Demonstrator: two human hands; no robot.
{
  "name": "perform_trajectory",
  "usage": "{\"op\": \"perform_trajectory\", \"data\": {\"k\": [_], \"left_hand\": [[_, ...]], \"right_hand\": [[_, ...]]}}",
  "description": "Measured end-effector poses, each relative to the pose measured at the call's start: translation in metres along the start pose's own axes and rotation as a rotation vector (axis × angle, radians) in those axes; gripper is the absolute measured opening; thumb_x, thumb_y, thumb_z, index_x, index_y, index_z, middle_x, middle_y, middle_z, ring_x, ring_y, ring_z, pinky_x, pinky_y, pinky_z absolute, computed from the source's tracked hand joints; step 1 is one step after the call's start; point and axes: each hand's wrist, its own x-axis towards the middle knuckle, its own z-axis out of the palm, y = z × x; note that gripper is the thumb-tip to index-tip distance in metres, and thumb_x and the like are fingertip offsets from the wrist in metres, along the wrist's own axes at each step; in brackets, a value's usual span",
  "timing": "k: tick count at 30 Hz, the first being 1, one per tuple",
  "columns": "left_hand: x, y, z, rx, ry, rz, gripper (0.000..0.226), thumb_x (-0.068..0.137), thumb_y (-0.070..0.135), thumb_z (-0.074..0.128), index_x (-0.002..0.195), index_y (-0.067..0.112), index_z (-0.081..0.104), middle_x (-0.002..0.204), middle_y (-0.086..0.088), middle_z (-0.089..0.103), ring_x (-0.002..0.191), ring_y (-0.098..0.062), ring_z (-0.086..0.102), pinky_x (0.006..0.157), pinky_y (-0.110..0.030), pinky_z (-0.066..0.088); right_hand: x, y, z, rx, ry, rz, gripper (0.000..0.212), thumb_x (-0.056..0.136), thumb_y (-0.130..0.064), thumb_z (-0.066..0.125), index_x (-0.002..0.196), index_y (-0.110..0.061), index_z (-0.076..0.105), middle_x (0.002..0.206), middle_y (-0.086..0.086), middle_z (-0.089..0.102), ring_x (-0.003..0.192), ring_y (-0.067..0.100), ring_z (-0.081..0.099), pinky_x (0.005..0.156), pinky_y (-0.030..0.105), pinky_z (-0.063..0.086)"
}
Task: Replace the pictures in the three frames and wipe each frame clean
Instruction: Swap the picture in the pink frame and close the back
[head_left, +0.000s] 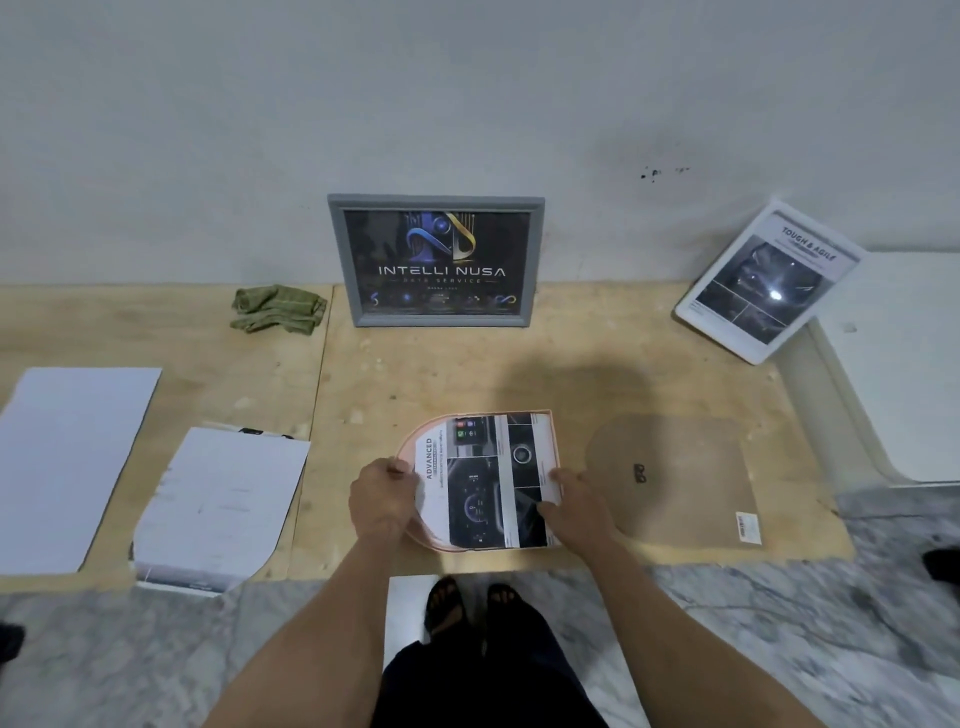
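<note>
A pink arch-shaped frame (550, 421) lies flat on the wooden board (467, 374), with a printed picture (483, 483) headed "ADVANCED" lying in it. My left hand (382, 496) grips the picture's left edge at the frame's rounded end. My right hand (576, 501) rests with fingers on the picture's right edge. A brown arch-shaped backing board (675, 478) lies just right of the frame. A grey frame (436, 260) with a dark "INTELLI NUSA" picture leans on the wall. A white frame (763, 280) with a "TOUGH & AGILE" picture leans at the right. A green cloth (278, 309) lies left of the grey frame.
Two white sheets lie face down on the left: a rectangular one (72, 467) and an arch-cut one (218, 504). Another sheet (408, 605) lies on the marble floor by my sandalled feet (467, 603). A white ledge (904, 364) stands at the right.
</note>
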Motion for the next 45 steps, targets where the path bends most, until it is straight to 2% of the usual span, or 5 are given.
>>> {"op": "perform_trajectory", "data": {"k": [15, 24, 28, 33, 45], "left_hand": [[-0.004, 0.0, 0.011, 0.132, 0.088, 0.091, 0.026, 0.09, 0.015, 0.065, 0.114, 0.013, 0.075, 0.108, -0.014, 0.075, 0.096, -0.035, 0.067, 0.075, -0.031, 0.048], [-0.008, -0.022, 0.001, -0.416, 0.035, -0.118, 0.017, 0.089, 0.008, 0.066, 0.077, 0.015, 0.076, 0.085, -0.004, 0.075, 0.082, -0.027, 0.066, 0.07, -0.032, 0.052], [-0.018, -0.023, -0.02, -0.699, -0.009, -0.178, 0.01, 0.091, 0.002, 0.065, 0.086, 0.003, 0.073, 0.083, -0.005, 0.075, 0.074, -0.022, 0.066, 0.063, -0.03, 0.055], [-0.016, -0.046, -0.048, -0.929, 0.072, -0.245, 0.007, 0.088, 0.002, 0.068, 0.085, 0.004, 0.073, 0.09, -0.014, 0.075, 0.076, -0.025, 0.063, 0.066, -0.031, 0.052], [0.008, -0.135, -0.153, -1.188, 0.423, -0.384, 0.007, 0.087, 0.003, 0.069, 0.094, 0.0, 0.07, 0.074, -0.012, 0.063, 0.058, -0.02, 0.058, 0.054, -0.028, 0.048]], "right_hand": [[0.006, 0.012, -0.025, 0.004, -0.118, -0.048, 0.048, 0.084, -0.026, 0.06, 0.13, -0.02, 0.048, 0.121, 0.004, 0.055, 0.105, 0.024, 0.056, 0.091, 0.04, 0.048], [0.013, 0.0, -0.051, 0.003, -0.115, -0.129, 0.03, 0.086, -0.009, 0.058, 0.116, -0.006, 0.058, 0.102, 0.009, 0.06, 0.102, 0.029, 0.058, 0.088, 0.039, 0.045], [0.015, -0.01, -0.059, 0.17, -0.139, -0.094, 0.018, 0.085, -0.032, 0.063, 0.1, -0.023, 0.062, 0.104, 0.0, 0.063, 0.099, 0.02, 0.059, 0.092, 0.039, 0.047], [0.021, -0.06, -0.057, 0.197, -0.174, -0.187, 0.012, 0.076, -0.025, 0.066, 0.065, -0.021, 0.069, 0.061, -0.003, 0.063, 0.061, 0.013, 0.056, 0.063, 0.031, 0.044], [0.02, -0.255, 0.045, 0.075, -0.365, -0.454, 0.021, 0.075, -0.004, 0.071, 0.057, -0.012, 0.063, 0.042, -0.007, 0.05, 0.047, 0.012, 0.044, 0.052, 0.023, 0.036]]}}
